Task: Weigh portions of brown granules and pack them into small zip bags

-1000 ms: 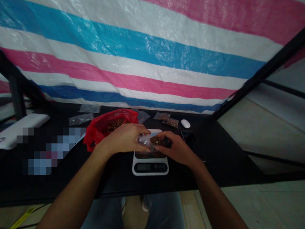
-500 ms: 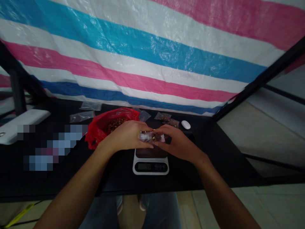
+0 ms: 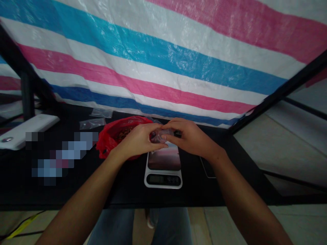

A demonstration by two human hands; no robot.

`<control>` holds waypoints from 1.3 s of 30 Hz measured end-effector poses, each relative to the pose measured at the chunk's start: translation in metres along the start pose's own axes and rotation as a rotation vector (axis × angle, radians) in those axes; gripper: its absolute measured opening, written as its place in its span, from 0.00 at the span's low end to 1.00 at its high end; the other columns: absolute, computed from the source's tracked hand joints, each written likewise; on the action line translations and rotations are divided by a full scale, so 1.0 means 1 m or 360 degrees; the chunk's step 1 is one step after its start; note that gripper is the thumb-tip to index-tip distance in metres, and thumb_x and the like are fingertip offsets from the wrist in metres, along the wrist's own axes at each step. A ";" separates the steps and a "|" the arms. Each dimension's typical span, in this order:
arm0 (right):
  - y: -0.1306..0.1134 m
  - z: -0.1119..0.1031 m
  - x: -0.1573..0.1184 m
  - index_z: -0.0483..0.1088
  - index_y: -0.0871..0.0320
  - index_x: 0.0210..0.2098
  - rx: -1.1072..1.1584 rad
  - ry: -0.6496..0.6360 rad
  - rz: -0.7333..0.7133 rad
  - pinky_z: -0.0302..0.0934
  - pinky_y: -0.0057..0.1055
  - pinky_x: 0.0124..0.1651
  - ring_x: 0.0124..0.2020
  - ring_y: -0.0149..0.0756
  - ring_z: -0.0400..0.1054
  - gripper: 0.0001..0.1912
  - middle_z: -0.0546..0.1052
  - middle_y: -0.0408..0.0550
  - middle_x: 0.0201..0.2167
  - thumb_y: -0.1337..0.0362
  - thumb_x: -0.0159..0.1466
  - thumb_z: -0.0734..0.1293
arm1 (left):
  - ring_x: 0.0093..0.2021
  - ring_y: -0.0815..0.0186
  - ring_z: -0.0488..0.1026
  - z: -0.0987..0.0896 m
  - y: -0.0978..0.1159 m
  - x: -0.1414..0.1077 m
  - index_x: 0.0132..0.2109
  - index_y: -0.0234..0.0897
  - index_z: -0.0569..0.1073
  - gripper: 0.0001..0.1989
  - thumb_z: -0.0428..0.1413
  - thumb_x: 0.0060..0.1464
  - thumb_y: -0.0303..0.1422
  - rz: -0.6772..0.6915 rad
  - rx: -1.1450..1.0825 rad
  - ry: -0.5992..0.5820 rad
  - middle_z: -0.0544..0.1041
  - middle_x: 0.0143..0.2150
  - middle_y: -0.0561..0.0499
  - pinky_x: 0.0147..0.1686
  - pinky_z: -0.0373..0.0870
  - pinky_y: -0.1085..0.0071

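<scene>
- Our left hand [image 3: 143, 139] pinches one side of a small clear bag [image 3: 161, 135].
- Our right hand [image 3: 190, 139] pinches its other side.
- We hold it over the scale [image 3: 164, 162].
- Nearby sits our red bag [image 3: 107, 142].

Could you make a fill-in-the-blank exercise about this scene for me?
The left hand and right hand both hold the clear bag, which is made of ____.
The hand nearer the red bag is the ____ one.
The outer edge of the scale is ____ in colour.
The sheet behind the table is patterned with ____.
Missing words: plastic, left, white, stripes.
</scene>
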State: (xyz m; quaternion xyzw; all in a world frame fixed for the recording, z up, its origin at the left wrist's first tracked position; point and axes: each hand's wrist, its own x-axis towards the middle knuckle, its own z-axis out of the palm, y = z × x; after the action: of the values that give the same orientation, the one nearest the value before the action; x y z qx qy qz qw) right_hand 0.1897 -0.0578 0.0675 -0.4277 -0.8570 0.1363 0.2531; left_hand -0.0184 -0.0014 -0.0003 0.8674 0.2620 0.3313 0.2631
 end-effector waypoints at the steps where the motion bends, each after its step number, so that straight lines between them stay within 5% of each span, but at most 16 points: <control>1: -0.001 -0.001 0.002 0.81 0.53 0.50 -0.0018 0.0020 -0.0014 0.67 0.37 0.49 0.45 0.41 0.75 0.11 0.83 0.49 0.43 0.64 0.69 0.72 | 0.48 0.55 0.80 0.000 0.000 0.000 0.56 0.38 0.78 0.25 0.67 0.54 0.43 -0.0009 -0.0011 0.0021 0.83 0.50 0.47 0.49 0.72 0.64; 14: 0.008 -0.007 -0.015 0.78 0.50 0.56 0.0029 0.0073 0.0109 0.71 0.42 0.55 0.51 0.45 0.77 0.21 0.82 0.49 0.53 0.67 0.64 0.73 | 0.55 0.52 0.80 -0.001 -0.005 0.000 0.64 0.39 0.74 0.33 0.65 0.56 0.48 -0.0061 0.0114 0.0082 0.82 0.57 0.44 0.56 0.74 0.59; 18: 0.026 0.011 -0.036 0.72 0.52 0.63 0.0108 0.0278 0.0269 0.73 0.39 0.49 0.50 0.42 0.77 0.27 0.79 0.54 0.56 0.68 0.64 0.71 | 0.60 0.52 0.77 -0.001 -0.009 0.001 0.64 0.37 0.73 0.30 0.62 0.60 0.46 -0.0074 0.0156 0.0262 0.79 0.61 0.43 0.60 0.71 0.59; 24: 0.039 0.052 -0.054 0.77 0.56 0.51 0.0225 0.0033 0.0327 0.70 0.43 0.58 0.53 0.43 0.76 0.17 0.81 0.53 0.51 0.68 0.62 0.74 | 0.53 0.54 0.80 0.001 -0.012 0.003 0.58 0.38 0.77 0.22 0.59 0.63 0.44 -0.0176 0.0121 0.0525 0.83 0.53 0.45 0.55 0.74 0.60; 27: 0.039 0.053 -0.052 0.76 0.55 0.55 0.0249 0.0058 0.0336 0.68 0.46 0.60 0.55 0.46 0.75 0.23 0.81 0.54 0.54 0.62 0.60 0.78 | 0.52 0.55 0.80 0.003 -0.011 0.004 0.56 0.38 0.78 0.20 0.59 0.63 0.44 -0.0198 0.0060 0.0541 0.84 0.52 0.45 0.54 0.75 0.61; 33: 0.038 0.033 -0.031 0.68 0.52 0.66 0.0324 0.0374 0.0259 0.68 0.32 0.40 0.41 0.36 0.75 0.26 0.81 0.49 0.47 0.62 0.69 0.69 | 0.50 0.55 0.81 0.006 -0.009 0.003 0.61 0.39 0.75 0.28 0.65 0.58 0.45 -0.0183 -0.0077 0.0436 0.83 0.52 0.46 0.54 0.75 0.61; 39: 0.037 0.030 -0.005 0.79 0.56 0.41 0.0095 0.0267 0.0116 0.65 0.33 0.42 0.38 0.37 0.74 0.08 0.81 0.47 0.37 0.67 0.69 0.66 | 0.54 0.55 0.80 0.003 -0.008 0.004 0.63 0.39 0.72 0.28 0.64 0.59 0.42 -0.0139 0.0022 0.0329 0.82 0.55 0.46 0.57 0.73 0.61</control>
State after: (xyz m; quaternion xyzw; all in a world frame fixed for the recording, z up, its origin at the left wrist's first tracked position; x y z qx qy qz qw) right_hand 0.2005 -0.0404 0.0243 -0.4608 -0.8123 0.1346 0.3314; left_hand -0.0164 0.0060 -0.0054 0.8181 0.3276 0.4054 0.2429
